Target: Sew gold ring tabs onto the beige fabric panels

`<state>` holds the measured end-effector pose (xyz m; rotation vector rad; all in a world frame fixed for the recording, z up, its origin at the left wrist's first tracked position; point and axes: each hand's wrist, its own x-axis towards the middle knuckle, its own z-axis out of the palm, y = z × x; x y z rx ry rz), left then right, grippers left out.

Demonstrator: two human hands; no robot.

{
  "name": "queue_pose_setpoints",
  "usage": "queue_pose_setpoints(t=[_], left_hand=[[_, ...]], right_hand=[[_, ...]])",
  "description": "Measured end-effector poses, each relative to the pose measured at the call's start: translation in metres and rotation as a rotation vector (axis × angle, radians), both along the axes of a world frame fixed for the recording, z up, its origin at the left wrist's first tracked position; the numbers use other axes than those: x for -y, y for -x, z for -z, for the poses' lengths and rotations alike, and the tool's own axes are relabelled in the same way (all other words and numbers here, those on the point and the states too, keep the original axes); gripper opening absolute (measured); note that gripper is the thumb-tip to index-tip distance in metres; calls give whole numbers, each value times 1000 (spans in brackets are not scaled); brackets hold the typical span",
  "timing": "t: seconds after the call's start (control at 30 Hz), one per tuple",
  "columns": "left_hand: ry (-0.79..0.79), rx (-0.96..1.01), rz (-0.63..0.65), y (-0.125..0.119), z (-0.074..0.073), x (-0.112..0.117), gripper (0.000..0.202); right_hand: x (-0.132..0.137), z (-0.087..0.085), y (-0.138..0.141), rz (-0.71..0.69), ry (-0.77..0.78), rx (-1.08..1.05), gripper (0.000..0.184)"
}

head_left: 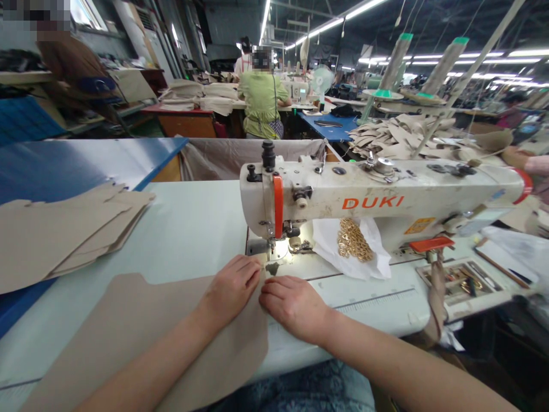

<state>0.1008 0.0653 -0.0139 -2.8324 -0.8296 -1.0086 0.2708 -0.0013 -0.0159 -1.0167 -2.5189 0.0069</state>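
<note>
resting left hand palm-down, fingers loosely bent, on tan cloth spread over table before sewing machine. holding right hand half-curled at cloth's right edge. can't tell any pinch. near gold rings on white paper.

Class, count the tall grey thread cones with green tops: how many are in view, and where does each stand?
2. The first cone stands at upper right, beyond the white sewing machine; the second cone stands right of the first. Others may be hidden.
</note>
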Motion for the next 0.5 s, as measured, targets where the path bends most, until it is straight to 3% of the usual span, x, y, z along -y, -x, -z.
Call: queue_pose_setpoints(t=[0.5], left_hand=[[67, 29, 1, -1, -1, 0, 21]], right_hand=[[1, 2, 0, 1, -1, -21, 20]])
